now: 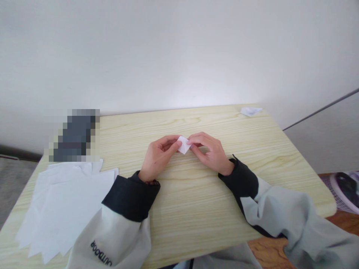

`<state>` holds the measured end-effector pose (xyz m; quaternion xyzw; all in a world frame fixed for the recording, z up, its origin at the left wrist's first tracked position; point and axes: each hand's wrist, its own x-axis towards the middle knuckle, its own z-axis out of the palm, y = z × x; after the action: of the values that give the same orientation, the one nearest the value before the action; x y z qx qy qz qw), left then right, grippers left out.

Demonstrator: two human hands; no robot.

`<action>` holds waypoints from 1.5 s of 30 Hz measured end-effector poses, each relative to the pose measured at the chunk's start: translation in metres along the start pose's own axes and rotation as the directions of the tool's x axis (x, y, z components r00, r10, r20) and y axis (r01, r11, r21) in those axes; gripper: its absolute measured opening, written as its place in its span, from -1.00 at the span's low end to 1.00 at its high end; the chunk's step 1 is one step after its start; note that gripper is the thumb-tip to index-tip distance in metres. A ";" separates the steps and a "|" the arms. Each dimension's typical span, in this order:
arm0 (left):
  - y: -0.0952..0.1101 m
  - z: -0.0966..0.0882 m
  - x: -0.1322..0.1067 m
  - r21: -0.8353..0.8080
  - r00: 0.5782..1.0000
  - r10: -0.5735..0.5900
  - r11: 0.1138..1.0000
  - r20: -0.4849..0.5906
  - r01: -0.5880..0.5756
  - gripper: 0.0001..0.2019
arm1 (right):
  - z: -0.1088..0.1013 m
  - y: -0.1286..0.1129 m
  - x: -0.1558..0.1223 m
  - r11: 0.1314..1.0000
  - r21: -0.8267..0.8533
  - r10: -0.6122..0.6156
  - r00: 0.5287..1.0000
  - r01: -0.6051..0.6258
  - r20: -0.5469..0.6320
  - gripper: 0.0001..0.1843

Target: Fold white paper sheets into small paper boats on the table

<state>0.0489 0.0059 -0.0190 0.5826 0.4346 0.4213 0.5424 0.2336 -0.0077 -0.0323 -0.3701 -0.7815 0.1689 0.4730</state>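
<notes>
Folded white paper square (184,145), small, creased: one, held just above the middle of the wood-grain tabletop (185,209), one corner pointing toward the wearer. Left hand (159,154): thumb and fingers pinching its left edge. Right hand (211,152): fingertips pinching its right edge. Loose white sheets (74,203): overlapping pile, tabletop's left side. Dark object, pixelated (75,136): just beyond the pile. Folded paper piece (250,111): far right corner.

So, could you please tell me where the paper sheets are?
In the head view, the sheets lie at left on the table, below the pixelated object, beside the left sleeve.
</notes>
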 end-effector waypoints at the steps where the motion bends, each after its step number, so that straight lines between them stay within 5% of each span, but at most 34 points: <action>1: -0.001 0.000 0.000 -0.013 1.000 -0.002 1.000 0.001 0.002 -0.68 | 0.000 0.000 0.000 1.000 0.010 0.002 1.000 -0.002 -0.002 -0.85; 7: -0.006 0.000 0.001 -0.041 0.999 -0.020 0.999 -0.033 0.019 -0.69 | -0.001 -0.001 -0.002 0.974 0.145 0.168 0.984 -0.176 0.063 -0.80; 14: -0.005 0.000 0.000 0.027 0.999 0.013 1.000 -0.042 -0.012 -0.74 | 0.001 0.001 0.000 0.953 0.091 0.283 0.956 -0.289 0.073 -0.81; 23: -0.001 0.001 0.000 0.072 0.999 0.018 0.997 -0.034 -0.015 -0.75 | 0.003 0.002 -0.001 0.933 0.134 0.322 0.941 -0.335 0.105 -0.78; 31: 0.002 0.002 -0.001 0.094 0.995 0.016 0.996 -0.097 -0.007 -0.79 | 0.000 -0.001 0.004 0.952 -0.091 0.307 0.917 -0.294 0.256 -0.78; 41: 0.001 0.002 -0.001 0.102 0.996 0.006 0.995 -0.085 0.003 -0.76 | -0.002 -0.001 0.005 0.916 -0.022 0.390 0.874 -0.401 0.291 -0.78; 45: 0.001 0.002 0.000 0.086 0.993 0.016 0.996 -0.114 -0.006 -0.75 | -0.001 -0.003 0.006 0.946 -0.075 0.323 0.901 -0.315 0.288 -0.74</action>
<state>0.0506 0.0057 -0.0183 0.5825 0.4794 0.4382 0.4888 0.2317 -0.0049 -0.0261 -0.4698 -0.7744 0.2873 0.3116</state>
